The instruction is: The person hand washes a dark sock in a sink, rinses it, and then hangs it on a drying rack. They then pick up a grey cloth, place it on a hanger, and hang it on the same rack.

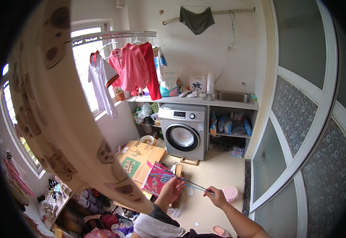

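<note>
A dark cord and a bright blue cord are stretched between my two hands above the floor. My right hand is closed on one end, its thumb and fingers pinching the cords. The cords pass the thumb and fingertips of my left hand, which is turned palm up with the fingers loosely curled. Beyond it, the cord ends lie in front of a pink printed cardboard piece with cartoon figures. A pale cloth covers part of my left forearm.
Flattened cardboard lies before a front-loading washing machine. A printed curtain hangs close on the left. Piled clothes lie below it. A pink stool and a pink slipper stand near sliding glass doors.
</note>
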A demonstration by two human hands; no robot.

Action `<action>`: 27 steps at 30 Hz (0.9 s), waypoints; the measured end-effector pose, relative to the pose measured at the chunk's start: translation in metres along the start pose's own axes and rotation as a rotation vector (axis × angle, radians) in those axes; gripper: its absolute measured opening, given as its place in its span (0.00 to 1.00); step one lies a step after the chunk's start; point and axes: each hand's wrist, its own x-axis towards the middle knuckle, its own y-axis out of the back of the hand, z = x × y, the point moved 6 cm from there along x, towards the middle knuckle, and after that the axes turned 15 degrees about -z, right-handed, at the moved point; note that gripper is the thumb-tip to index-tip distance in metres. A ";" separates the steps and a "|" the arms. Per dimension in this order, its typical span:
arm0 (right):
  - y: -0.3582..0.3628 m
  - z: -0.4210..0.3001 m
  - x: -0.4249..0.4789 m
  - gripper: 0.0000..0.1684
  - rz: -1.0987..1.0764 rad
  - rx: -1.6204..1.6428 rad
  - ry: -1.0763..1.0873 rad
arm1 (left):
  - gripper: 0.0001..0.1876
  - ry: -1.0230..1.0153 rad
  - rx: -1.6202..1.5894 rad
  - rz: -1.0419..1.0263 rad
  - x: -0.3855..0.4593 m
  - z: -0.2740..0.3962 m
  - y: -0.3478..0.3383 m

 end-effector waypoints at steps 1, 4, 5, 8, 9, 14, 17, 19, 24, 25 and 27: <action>0.011 0.004 -0.002 0.10 0.041 -0.028 0.011 | 0.12 0.013 0.008 0.002 0.012 -0.007 -0.009; 0.040 0.010 -0.001 0.09 0.131 -0.045 -0.021 | 0.12 0.048 0.007 -0.062 0.049 -0.022 -0.022; 0.048 0.011 0.000 0.09 0.139 -0.055 -0.037 | 0.12 0.070 -0.001 -0.086 0.062 -0.026 -0.024; 0.071 0.013 0.013 0.08 0.167 -0.079 -0.059 | 0.13 0.139 0.013 -0.124 0.101 -0.037 -0.023; 0.078 0.017 0.019 0.08 0.182 -0.083 -0.073 | 0.13 0.154 0.034 -0.116 0.113 -0.040 -0.026; 0.112 0.022 0.066 0.08 0.250 -0.169 -0.153 | 0.14 0.218 0.127 -0.128 0.171 -0.041 -0.032; 0.131 0.026 0.103 0.08 0.350 -0.327 -0.094 | 0.15 0.222 0.292 -0.111 0.212 -0.026 -0.024; 0.145 0.035 0.129 0.08 0.386 -0.303 -0.062 | 0.16 0.219 0.477 -0.095 0.241 -0.008 -0.024; 0.182 0.072 0.191 0.08 0.423 -0.231 -0.106 | 0.14 0.140 0.719 -0.154 0.304 0.035 -0.025; 0.189 0.076 0.203 0.08 0.437 -0.221 -0.087 | 0.14 0.091 0.741 -0.154 0.318 0.043 -0.021; 0.202 0.088 0.223 0.07 0.466 -0.201 -0.054 | 0.14 -0.004 0.783 -0.153 0.344 0.056 -0.012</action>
